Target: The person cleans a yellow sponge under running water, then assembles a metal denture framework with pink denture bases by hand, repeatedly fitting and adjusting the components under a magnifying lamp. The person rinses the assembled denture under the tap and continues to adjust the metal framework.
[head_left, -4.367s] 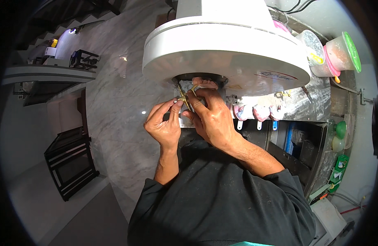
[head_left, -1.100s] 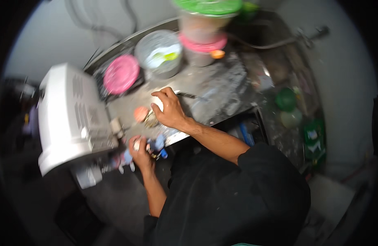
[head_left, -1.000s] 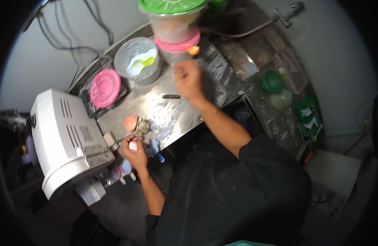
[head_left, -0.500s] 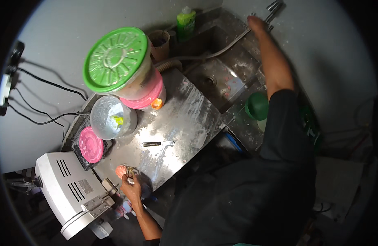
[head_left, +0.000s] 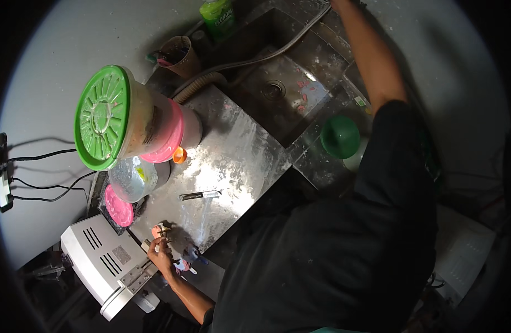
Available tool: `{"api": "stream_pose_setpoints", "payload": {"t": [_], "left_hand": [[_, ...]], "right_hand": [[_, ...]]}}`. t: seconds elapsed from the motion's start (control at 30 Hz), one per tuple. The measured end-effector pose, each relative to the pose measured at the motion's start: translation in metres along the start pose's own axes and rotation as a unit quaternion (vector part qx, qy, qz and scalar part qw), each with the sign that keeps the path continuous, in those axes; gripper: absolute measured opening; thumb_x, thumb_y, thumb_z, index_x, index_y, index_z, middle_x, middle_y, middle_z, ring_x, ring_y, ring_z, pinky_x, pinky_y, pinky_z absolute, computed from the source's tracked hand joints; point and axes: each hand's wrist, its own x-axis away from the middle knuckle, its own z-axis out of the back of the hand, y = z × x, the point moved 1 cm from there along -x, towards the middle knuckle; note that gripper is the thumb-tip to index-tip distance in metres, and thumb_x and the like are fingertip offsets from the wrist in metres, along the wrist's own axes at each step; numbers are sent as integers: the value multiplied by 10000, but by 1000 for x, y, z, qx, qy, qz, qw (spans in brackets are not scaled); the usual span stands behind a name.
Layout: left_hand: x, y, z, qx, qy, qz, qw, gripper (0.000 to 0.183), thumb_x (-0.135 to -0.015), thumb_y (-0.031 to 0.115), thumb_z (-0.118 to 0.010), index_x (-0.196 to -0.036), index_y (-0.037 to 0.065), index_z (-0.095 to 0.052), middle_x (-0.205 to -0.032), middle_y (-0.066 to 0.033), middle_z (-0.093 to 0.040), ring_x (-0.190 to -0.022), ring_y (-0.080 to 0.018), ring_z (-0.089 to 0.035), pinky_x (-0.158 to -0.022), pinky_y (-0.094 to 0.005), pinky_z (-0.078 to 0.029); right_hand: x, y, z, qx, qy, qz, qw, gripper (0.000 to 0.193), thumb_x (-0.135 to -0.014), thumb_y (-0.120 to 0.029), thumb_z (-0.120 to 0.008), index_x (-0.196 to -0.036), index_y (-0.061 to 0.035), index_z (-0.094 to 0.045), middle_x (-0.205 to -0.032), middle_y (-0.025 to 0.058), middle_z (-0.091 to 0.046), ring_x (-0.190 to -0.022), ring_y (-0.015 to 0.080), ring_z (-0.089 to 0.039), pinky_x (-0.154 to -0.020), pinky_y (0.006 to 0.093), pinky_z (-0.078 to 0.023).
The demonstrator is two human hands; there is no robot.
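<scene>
My left hand (head_left: 160, 253) is low on the left, by the front corner of the metal counter (head_left: 233, 133). Its fingers are closed round something I cannot make out. An orange-pink piece (head_left: 157, 231) and a thin metallic part show just beyond the fingers. My right arm stretches far over the sink (head_left: 250, 105); only a bit of my right hand (head_left: 339, 4) shows at the top edge, its fingers hidden. A knife (head_left: 200, 195) with a dark handle lies on the counter between my arms.
Stacked tubs with a green lid (head_left: 102, 114) and a pink rim stand at the left, beside a clear tub (head_left: 128, 180) and a pink lid (head_left: 119, 205). A white machine (head_left: 100, 250) borders the counter. A green bowl (head_left: 340, 137) sits right of the sink; a hose (head_left: 255, 62) crosses it.
The view has shifted, pushing the tap out of the top of the picture. My right hand, earlier at the tap, is now mostly cut off. My left hand still grips at the counter's corner.
</scene>
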Motion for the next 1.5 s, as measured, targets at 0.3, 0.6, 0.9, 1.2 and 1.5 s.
{"api": "stream_pose_setpoints", "payload": {"t": [0.3,0.6,0.9,1.2,1.5], "left_hand": [[52,99,-42,-71,-46,-77,993,178,-908,114,-787,-1034,15,-709,-962,-43,-626,-822,-136,-615,-713,-270,-498],[51,177,-218,-26,-288,-164,943,119,-907,83,-748,-947,-26,-719,-799,-7,-607,-636,-80,-567,-539,-255,-475],[17,199,-351,-42,-303,-337,890,168,-842,114,-754,-962,-4,-760,-769,-87,-701,-689,-141,-656,-663,-311,-522],[0,244,-462,-33,-332,-465,820,188,-841,95,-779,-998,-7,-774,-949,-130,-788,-849,-156,-711,-811,-320,-551],[-55,248,-544,363,-350,81,860,240,-854,247,-689,-889,74,-527,-773,-57,-562,-567,-212,-555,-542,-326,-478]], "right_hand": [[15,99,106,326,294,156,885,715,-791,-579,-741,-1234,-18,-714,-1254,249,-702,-1214,373,-648,-1019,483,-498],[55,62,84,206,18,135,969,572,-914,-496,-638,-1322,-97,-680,-1314,188,-688,-1266,399,-616,-1047,459,-470],[183,35,44,86,20,123,988,360,-898,-234,-636,-1195,-33,-664,-1190,258,-680,-1138,420,-647,-1010,493,-497],[302,25,-55,-548,-395,-383,630,498,-1020,-536,-516,-1199,-101,-680,-1073,149,-741,-897,306,-734,-732,386,-576],[205,55,-62,-324,-246,-236,882,151,-1012,-258,-581,-1016,-107,-583,-867,31,-630,-705,154,-602,-645,346,-542]]}}
